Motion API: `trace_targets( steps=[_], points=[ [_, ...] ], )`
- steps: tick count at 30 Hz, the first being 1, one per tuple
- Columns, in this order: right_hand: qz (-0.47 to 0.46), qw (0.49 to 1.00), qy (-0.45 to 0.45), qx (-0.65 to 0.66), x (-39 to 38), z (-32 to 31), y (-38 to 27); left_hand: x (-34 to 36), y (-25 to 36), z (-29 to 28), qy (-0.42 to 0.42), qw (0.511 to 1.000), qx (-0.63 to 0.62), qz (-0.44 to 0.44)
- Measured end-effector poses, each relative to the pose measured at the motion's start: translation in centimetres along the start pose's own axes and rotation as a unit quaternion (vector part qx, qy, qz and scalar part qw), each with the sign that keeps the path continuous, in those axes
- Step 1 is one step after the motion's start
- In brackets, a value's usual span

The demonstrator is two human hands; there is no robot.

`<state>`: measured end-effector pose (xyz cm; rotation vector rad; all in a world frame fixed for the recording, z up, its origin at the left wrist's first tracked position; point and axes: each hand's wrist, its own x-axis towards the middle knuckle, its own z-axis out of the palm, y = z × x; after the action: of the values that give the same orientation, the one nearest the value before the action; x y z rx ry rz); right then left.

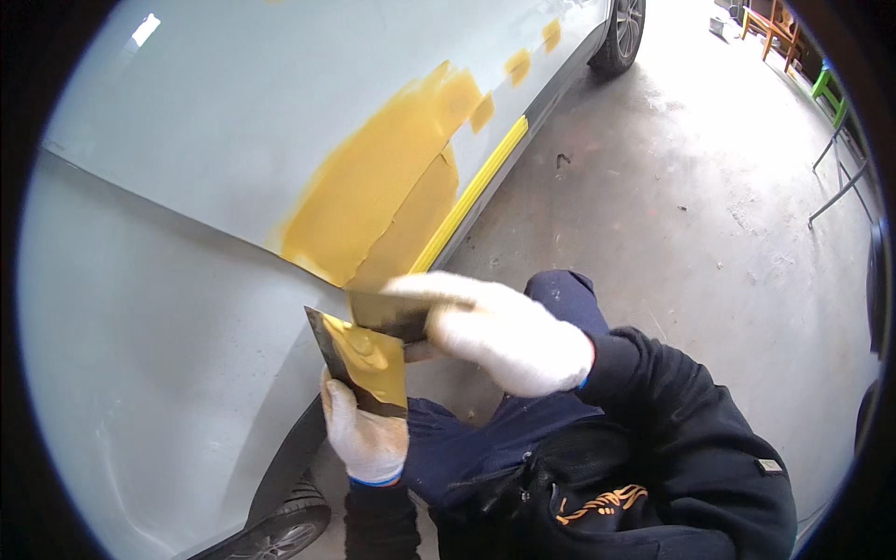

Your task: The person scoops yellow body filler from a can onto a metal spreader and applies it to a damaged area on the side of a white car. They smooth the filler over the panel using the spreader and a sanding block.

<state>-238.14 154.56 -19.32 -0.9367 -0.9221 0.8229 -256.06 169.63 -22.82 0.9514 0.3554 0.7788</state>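
At the centre of the view and just towards 4 o'clock, the person's gloved right hand (504, 331) grips a dark spreader (399, 322), fingers stretched along it; both are partly blurred. Towards 7 o'clock, the gloved left hand (364, 439) pinches the lower end of a board (381, 397), which is tilted and bears a heap of yellow filler (373, 353). The spreader is right by the board's top edge; whether they touch, one cannot tell.

At 11 o'clock a broad yellow patch (359, 201) covers part of the pale car (140, 243), ending near the panel gap (201, 221). Three small yellow squares (516, 67) run from it towards 1 o'clock, and yellow tape (476, 196) lines the sill beside it.

One wheel (627, 37) shows at 1 o'clock, another (285, 530) at 7. A chair (777, 33) and a green stool (827, 91) stand at 2 o'clock on the grey floor (672, 233).
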Motion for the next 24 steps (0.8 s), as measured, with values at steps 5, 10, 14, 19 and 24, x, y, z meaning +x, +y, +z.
trace_targets(
  steps=[5, 10, 14, 19, 24],
  points=[
    [-0.015, 0.964, 0.111, -0.241, -1.0, -2.9, 6.0, -0.3, 3.0, -1.4, 0.017, 0.984, -0.171, -0.043],
    [0.161, 0.905, 0.391, -0.048, -0.6, -8.2, 7.0, -0.4, 7.3, -5.0, -0.029, 0.990, -0.137, -0.020],
    [-0.012, 0.869, 0.494, 0.028, -0.1, -11.6, 11.2, 1.1, 10.3, -7.8, -0.081, 0.993, -0.008, 0.084],
    [-0.098, 0.839, 0.518, 0.134, 2.4, -14.2, 12.4, 4.1, 11.5, -10.9, -0.033, 0.983, 0.113, 0.143],
    [-0.099, 0.853, 0.475, 0.191, 4.5, -12.7, 11.4, 5.2, 11.1, -12.8, -0.071, 0.977, 0.134, 0.153]
  ],
)
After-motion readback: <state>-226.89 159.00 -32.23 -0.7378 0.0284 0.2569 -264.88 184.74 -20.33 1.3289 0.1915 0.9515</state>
